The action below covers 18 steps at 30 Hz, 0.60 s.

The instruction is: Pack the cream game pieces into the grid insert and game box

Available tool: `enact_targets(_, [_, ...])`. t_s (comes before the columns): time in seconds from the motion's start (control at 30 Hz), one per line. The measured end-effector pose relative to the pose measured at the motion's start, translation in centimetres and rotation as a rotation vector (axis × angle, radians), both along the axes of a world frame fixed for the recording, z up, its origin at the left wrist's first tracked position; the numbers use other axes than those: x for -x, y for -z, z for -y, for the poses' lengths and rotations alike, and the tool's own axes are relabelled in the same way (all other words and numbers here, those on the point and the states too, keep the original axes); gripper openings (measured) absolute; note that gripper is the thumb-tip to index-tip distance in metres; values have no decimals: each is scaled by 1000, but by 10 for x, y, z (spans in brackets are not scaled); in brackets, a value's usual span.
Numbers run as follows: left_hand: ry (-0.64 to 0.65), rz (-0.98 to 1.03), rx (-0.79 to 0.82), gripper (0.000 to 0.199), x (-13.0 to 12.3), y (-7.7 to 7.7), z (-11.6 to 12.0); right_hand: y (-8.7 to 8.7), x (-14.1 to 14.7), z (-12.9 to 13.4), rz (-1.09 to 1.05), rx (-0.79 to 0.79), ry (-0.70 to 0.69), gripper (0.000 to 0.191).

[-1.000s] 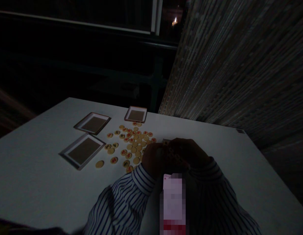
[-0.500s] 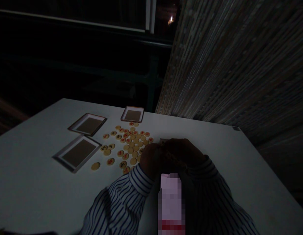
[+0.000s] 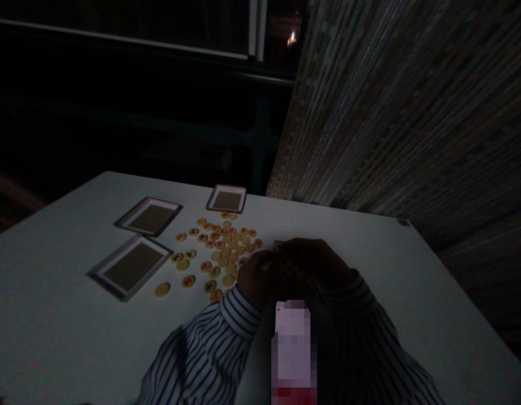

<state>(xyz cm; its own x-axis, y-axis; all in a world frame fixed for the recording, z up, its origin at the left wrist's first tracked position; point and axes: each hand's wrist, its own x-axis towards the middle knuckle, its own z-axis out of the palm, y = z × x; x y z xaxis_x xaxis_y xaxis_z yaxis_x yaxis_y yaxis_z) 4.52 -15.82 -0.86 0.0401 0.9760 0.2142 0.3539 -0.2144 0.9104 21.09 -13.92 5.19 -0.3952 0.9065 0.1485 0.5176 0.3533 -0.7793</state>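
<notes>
My left hand [image 3: 255,277] and my right hand [image 3: 313,260] meet above the table, fingers curled in toward each other in deep shadow. A small pale edge [image 3: 279,244] shows just beyond them; the rest of what they hold is too dark to make out. Close to my left hand, on its left, lie many round wooden xiangqi pieces [image 3: 225,252], loosely scattered. Some show red or black characters and others are plain side up. Below my hands a lit screen [image 3: 294,349], likely a phone, is partly blurred out by blocks.
Three shallow rectangular frames or trays stand around the pieces: one at the front left [image 3: 131,267], another behind it [image 3: 149,216], the third at the back [image 3: 226,198]. The white table [image 3: 53,315] ends near a beaded string curtain [image 3: 348,112]. A small dark patch [image 3: 404,223] marks the far right corner.
The view has shifted very slightly. My hands stay together in nearly the same place, and the pieces and frames have not moved on the table.
</notes>
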Motion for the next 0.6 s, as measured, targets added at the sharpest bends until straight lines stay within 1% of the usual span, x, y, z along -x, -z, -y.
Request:
enact_targets(0.13, [-10, 104, 59, 20, -1, -2, 0, -4, 1, 1, 57, -8, -13, 21])
enact_targets(0.33, [-13, 177, 82, 21, 0, 4, -3, -1, 0, 0, 98, -14, -31, 24])
enact_targets(0.43, [-32, 203, 107, 20, 1, 1, -4, 0, 0, 0, 112, -8, -30, 26])
enact_targets(0.6, [-47, 248, 104, 16, 0, -4, -4, -3, 3, 1, 166, -25, -31, 29])
